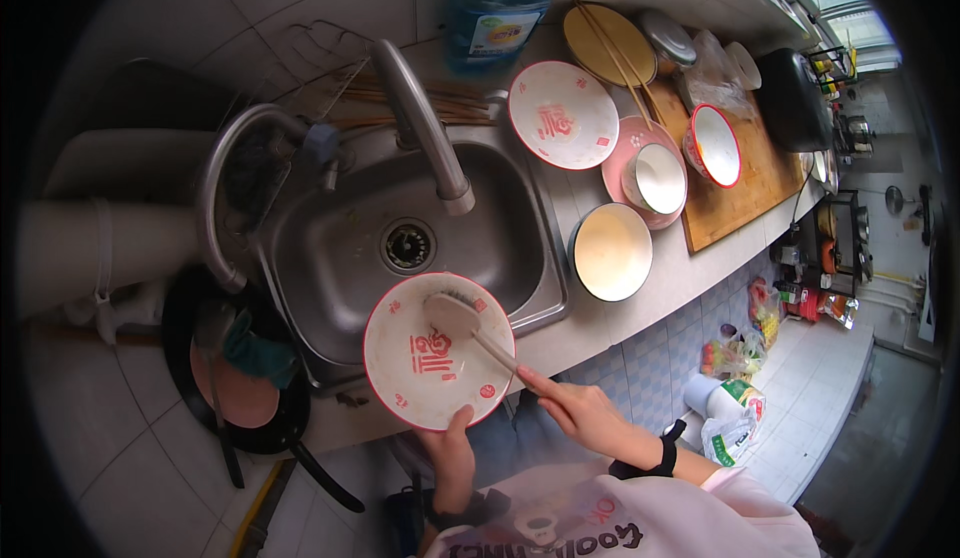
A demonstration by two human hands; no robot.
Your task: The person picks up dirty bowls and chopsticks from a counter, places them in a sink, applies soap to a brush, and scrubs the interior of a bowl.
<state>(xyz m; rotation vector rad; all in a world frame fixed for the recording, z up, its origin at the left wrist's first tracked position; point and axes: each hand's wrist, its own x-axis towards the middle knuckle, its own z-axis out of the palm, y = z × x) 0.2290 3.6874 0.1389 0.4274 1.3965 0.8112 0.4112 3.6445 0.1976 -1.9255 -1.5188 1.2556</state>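
My left hand [450, 445] grips the near rim of a white plate with a red rim and red characters [405, 400], tilted over the sink's near edge. In my right hand [577, 412] is the handle of a dish brush [454, 314], whose bristles touch the plate's inner surface at its upper right. Behind the plate lies a stainless steel sink [337, 265] with a drain strainer [408, 246]. A steel faucet [424, 123] reaches over the basin, and no water stream shows.
Right of the sink stand a similar plate [562, 115], a cream bowl [613, 253], a small bowl on a pink plate [619, 160], and a red-rimmed bowl on a wooden cutting board [750, 205]. Blue detergent [495, 25] stands behind. A black pan [289, 427] lies left.
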